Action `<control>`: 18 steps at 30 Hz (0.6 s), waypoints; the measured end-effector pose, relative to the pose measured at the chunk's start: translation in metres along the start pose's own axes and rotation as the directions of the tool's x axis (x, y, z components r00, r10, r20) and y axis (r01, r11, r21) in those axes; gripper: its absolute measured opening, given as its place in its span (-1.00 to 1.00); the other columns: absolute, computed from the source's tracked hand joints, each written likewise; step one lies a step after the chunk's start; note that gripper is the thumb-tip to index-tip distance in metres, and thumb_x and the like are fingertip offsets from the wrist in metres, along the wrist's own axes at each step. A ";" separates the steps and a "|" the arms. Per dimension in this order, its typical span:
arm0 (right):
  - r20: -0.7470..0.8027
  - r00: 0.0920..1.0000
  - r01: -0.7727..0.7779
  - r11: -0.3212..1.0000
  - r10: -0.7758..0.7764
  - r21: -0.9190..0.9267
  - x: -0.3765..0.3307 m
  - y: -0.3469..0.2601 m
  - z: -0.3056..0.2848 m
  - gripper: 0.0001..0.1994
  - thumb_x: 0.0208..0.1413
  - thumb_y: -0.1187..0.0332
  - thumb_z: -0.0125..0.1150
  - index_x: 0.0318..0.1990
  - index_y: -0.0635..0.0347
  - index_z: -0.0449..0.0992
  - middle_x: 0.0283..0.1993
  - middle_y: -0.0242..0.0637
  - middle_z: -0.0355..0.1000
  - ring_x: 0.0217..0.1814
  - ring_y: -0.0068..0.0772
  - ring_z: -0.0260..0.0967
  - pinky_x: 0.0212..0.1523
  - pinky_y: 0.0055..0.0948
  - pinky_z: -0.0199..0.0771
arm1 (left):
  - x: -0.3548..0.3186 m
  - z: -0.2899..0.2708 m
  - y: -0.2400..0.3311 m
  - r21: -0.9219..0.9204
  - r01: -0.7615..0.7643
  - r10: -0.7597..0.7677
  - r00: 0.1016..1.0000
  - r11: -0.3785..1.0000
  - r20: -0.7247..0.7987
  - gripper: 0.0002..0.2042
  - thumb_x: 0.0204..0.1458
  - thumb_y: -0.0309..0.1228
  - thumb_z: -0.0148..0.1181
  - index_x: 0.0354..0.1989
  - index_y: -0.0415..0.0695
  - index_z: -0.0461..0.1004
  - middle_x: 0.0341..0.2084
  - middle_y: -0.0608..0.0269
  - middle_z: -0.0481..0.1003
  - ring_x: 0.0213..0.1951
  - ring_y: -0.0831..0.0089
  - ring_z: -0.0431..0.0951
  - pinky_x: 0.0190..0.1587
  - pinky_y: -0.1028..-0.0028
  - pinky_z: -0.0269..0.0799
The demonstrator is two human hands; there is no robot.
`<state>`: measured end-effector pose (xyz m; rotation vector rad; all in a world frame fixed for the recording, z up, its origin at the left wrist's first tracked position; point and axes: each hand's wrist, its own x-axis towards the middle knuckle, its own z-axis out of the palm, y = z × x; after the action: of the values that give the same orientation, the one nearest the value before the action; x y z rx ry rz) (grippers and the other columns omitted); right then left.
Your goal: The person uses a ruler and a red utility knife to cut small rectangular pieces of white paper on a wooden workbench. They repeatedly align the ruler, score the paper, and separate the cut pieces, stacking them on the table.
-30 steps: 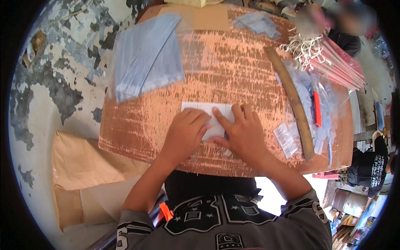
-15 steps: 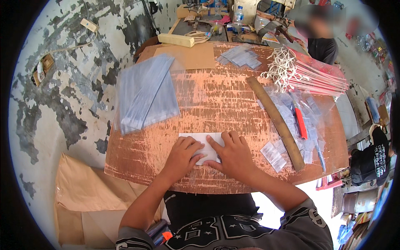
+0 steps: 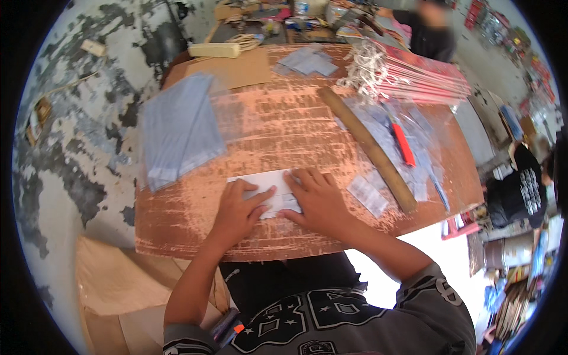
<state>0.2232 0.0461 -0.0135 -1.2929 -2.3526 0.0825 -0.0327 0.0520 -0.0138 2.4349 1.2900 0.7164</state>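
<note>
On the worn wooden table, close to its near edge, lies a small white sheet of paper with faint lines across it. My left hand rests over its left part, thumb and forefinger apart and pointing inward. Over the right part, my right hand lies with its fingers spread and the thumb near the lower edge. Both hands press on the paper from above and cover its sides. Right of my right hand is a small clear plastic packet.
A long brown wooden strip lies beside a red-handled cutter on scattered plastic pieces. Clear plastic sheets are stacked at left. Pink bags with white cords lie far right. Beyond the table is a person in black.
The view has shifted and tilted slightly, so the whole table appears farther left and higher. My hands stay on the paper, which now sits at a slight slant in view.
</note>
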 end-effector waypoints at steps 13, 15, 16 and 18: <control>-0.048 0.998 -0.028 0.998 0.030 0.050 -0.010 0.015 0.002 -0.35 0.25 -0.03 0.45 0.28 0.35 0.57 0.32 -0.04 0.48 0.38 -0.02 0.41 0.34 -0.02 0.39 | 0.002 -0.003 0.000 0.048 -0.013 0.010 0.999 0.999 0.052 -0.54 0.19 -0.27 0.43 0.31 0.17 0.68 0.11 0.11 0.44 0.17 0.08 0.39 0.27 0.11 0.38; -0.061 0.983 -0.152 0.958 0.172 0.245 -0.012 0.040 -0.013 -0.46 0.29 0.02 0.40 0.19 0.32 0.62 0.21 0.04 0.57 0.28 0.07 0.50 0.31 -0.01 0.47 | 0.000 -0.005 0.000 0.036 -0.009 0.008 0.999 0.999 0.044 -0.53 0.19 -0.29 0.43 0.32 0.18 0.67 0.17 0.12 0.44 0.18 0.08 0.39 0.27 0.12 0.39; -0.185 0.952 -0.205 0.958 0.242 0.199 -0.009 0.051 -0.029 -0.54 0.29 0.11 0.41 0.13 0.33 0.64 0.14 0.06 0.60 0.23 0.11 0.54 0.28 -0.02 0.51 | 0.000 -0.004 -0.001 0.048 -0.017 0.016 0.999 0.999 0.035 -0.52 0.19 -0.30 0.43 0.32 0.19 0.66 0.20 0.14 0.44 0.17 0.08 0.39 0.27 0.13 0.40; -0.366 0.841 -0.377 0.917 0.398 0.131 -0.013 0.096 -0.054 -0.71 0.26 0.31 0.43 0.01 0.34 0.68 0.07 0.07 0.64 0.20 0.15 0.56 0.22 0.02 0.53 | 0.001 -0.003 -0.002 0.073 -0.025 0.021 0.999 0.997 0.050 -0.51 0.18 -0.33 0.43 0.33 0.20 0.66 0.26 0.18 0.44 0.17 0.09 0.39 0.27 0.14 0.40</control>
<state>0.3274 0.0804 0.0048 -1.5799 -1.7235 0.0129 -0.0353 0.0540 -0.0121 2.5133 1.2937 0.6208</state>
